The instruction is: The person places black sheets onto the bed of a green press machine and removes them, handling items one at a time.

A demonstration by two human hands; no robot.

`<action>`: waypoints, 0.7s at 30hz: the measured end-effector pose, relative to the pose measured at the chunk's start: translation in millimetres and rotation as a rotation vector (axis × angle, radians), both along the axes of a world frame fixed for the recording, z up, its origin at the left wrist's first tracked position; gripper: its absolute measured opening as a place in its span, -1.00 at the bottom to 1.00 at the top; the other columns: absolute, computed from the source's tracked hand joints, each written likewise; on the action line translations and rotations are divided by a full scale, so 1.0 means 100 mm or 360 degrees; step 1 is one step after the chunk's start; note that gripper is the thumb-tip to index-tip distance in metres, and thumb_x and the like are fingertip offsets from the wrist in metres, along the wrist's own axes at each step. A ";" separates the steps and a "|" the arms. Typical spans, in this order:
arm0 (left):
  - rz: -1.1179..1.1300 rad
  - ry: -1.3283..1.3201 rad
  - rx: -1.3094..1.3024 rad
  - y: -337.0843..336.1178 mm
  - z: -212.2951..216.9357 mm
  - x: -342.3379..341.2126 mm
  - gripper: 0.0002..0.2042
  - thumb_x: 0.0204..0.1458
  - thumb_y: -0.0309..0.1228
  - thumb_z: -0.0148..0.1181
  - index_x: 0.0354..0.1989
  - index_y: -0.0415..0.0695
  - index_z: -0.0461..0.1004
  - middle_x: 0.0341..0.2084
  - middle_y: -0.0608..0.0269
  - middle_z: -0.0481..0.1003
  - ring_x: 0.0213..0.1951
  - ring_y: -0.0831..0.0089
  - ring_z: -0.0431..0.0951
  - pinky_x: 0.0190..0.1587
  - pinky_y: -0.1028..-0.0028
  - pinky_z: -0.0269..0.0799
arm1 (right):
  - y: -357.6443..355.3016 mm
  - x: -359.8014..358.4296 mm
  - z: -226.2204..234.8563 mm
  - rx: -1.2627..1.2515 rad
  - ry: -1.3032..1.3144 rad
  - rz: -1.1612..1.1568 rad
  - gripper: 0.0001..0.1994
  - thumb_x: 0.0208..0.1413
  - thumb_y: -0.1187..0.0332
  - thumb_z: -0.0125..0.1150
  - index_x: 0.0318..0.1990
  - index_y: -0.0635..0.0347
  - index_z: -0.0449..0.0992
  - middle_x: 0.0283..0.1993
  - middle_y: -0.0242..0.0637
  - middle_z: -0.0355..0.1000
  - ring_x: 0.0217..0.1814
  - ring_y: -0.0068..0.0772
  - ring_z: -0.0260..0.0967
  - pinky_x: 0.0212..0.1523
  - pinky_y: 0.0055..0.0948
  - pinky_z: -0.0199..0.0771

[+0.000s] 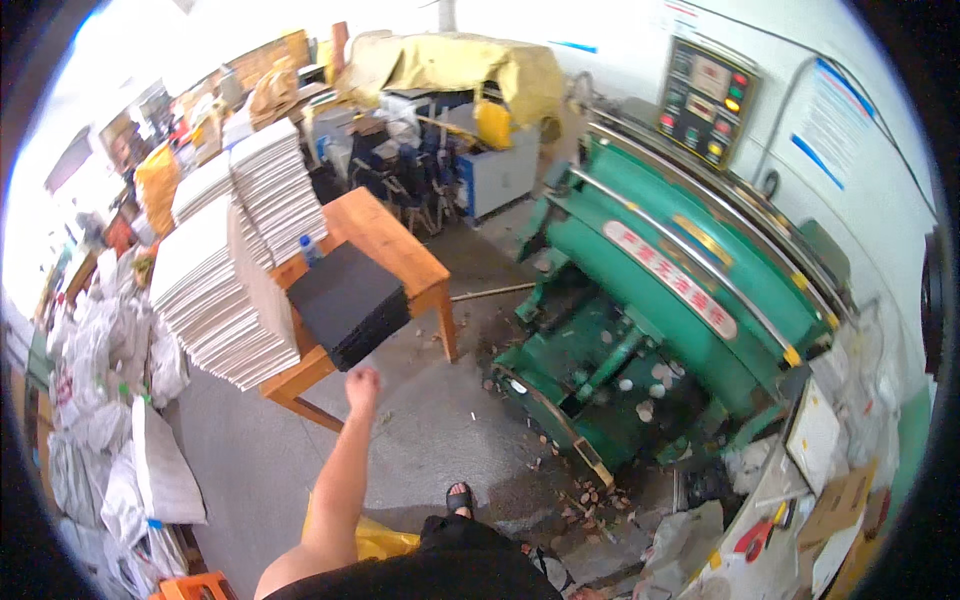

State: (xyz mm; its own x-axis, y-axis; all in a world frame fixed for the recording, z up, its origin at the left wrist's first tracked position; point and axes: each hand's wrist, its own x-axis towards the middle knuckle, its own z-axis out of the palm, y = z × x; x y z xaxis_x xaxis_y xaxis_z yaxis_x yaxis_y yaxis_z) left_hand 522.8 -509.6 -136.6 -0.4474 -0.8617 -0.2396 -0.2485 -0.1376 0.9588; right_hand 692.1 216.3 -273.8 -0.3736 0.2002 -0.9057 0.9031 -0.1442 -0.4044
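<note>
My left arm reaches forward, and my left hand (pixel 363 388) is curled closed with nothing visible in it. It is just in front of the near corner of a stack of black sheets (pixel 345 290), seemingly apart from it. The black stack sits on a wooden table (pixel 390 235), next to tall piles of white sheets (pixel 225 290) and a small bottle with a blue cap (pixel 308 250). At the lower edge, a small skin-coloured patch may be part of my right hand (pixel 586 593); its fingers cannot be made out.
A large green press machine (pixel 660 270) stands on the right, under a control panel (pixel 706 100). Scraps (pixel 590 505) litter the floor beside it. White sacks (pixel 165 465) are heaped at left. A cluttered bench (pixel 770 500) is at lower right; a yellow cover (pixel 480 65) lies at the back.
</note>
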 end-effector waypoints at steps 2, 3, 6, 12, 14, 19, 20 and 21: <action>0.0328 -0.0245 -0.0559 -0.47 0.16 0.07 -0.74 0.06 -0.28 0.20 -0.27 -0.25 0.45 -0.36 0.09 0.53 -0.31 0.25 0.54 -0.19 0.31 0.43 | -0.06 -0.30 -0.14 0.0015 0.0045 0.0174 -0.73 0.16 0.29 0.09 -0.09 0.28 0.39 -0.21 -0.08 0.46 -0.29 -0.14 0.49 -0.31 -0.15 0.54; 0.0467 -0.0400 -0.0814 -0.60 0.24 0.04 -0.69 0.04 -0.25 0.24 -0.22 -0.26 0.44 -0.36 0.06 0.53 -0.31 0.20 0.55 -0.18 0.30 0.44 | -0.10 -0.43 -0.25 0.0006 0.0083 0.0232 -0.73 0.16 0.29 0.11 -0.08 0.28 0.39 -0.21 -0.08 0.47 -0.29 -0.14 0.49 -0.32 -0.15 0.54; 0.0405 -0.0521 -0.0984 -0.99 0.23 0.05 -0.59 -0.05 -0.21 0.35 -0.19 -0.29 0.42 -0.35 0.00 0.53 -0.31 0.13 0.56 -0.16 0.28 0.44 | -0.03 -0.88 -0.81 -0.0128 0.0295 0.0391 -0.72 0.14 0.31 0.14 -0.07 0.29 0.39 -0.21 -0.06 0.47 -0.30 -0.15 0.49 -0.33 -0.17 0.54; 0.0339 0.0071 -0.0193 -1.42 -0.07 0.22 -0.60 -0.05 -0.30 0.38 -0.15 -0.30 0.39 -0.45 0.20 0.49 -0.42 0.42 0.50 -0.36 0.44 0.42 | -1.51 -1.37 0.39 0.0171 0.0399 0.0775 -0.73 0.14 0.30 0.13 -0.10 0.29 0.43 -0.33 -0.20 0.49 -0.39 -0.26 0.47 -0.40 -0.32 0.52; 0.0220 0.0319 0.0047 -1.42 0.06 0.21 -0.71 0.04 -0.37 0.28 -0.15 -0.21 0.38 -0.51 0.31 0.44 -0.55 0.60 0.39 -0.53 0.58 0.32 | -1.58 -1.38 0.40 0.0114 0.0384 0.0780 -0.76 0.16 0.33 0.12 -0.13 0.31 0.43 -0.30 -0.13 0.50 -0.34 -0.25 0.53 -0.38 -0.29 0.57; -0.0108 0.0336 0.0168 -1.25 0.22 0.73 -0.68 0.09 -0.20 0.17 -0.13 -0.19 0.41 -0.53 0.34 0.46 -0.57 0.55 0.37 -0.53 0.54 0.30 | -0.92 -1.19 -0.15 -0.0113 0.0040 0.0741 -0.78 0.17 0.30 0.11 -0.22 0.32 0.46 -0.34 -0.13 0.50 -0.35 -0.21 0.53 -0.39 -0.24 0.57; -0.0256 0.0543 0.0663 -1.04 0.12 0.88 -0.68 0.10 -0.24 0.15 -0.07 -0.17 0.39 -0.39 0.27 0.47 -0.46 0.47 0.42 -0.45 0.47 0.35 | -0.80 -1.20 -0.23 -0.0235 -0.0020 0.0632 -0.78 0.17 0.29 0.10 -0.26 0.32 0.47 -0.36 -0.13 0.49 -0.35 -0.21 0.53 -0.40 -0.23 0.56; -0.0416 0.0710 0.1139 -0.92 0.12 0.97 -0.68 0.10 -0.27 0.13 -0.02 -0.15 0.38 -0.25 0.21 0.48 -0.35 0.39 0.47 -0.37 0.39 0.40 | -0.86 -1.26 -0.12 0.0035 0.0237 0.1361 -0.77 0.17 0.28 0.09 -0.29 0.31 0.48 -0.37 -0.14 0.49 -0.37 -0.23 0.53 -0.40 -0.25 0.54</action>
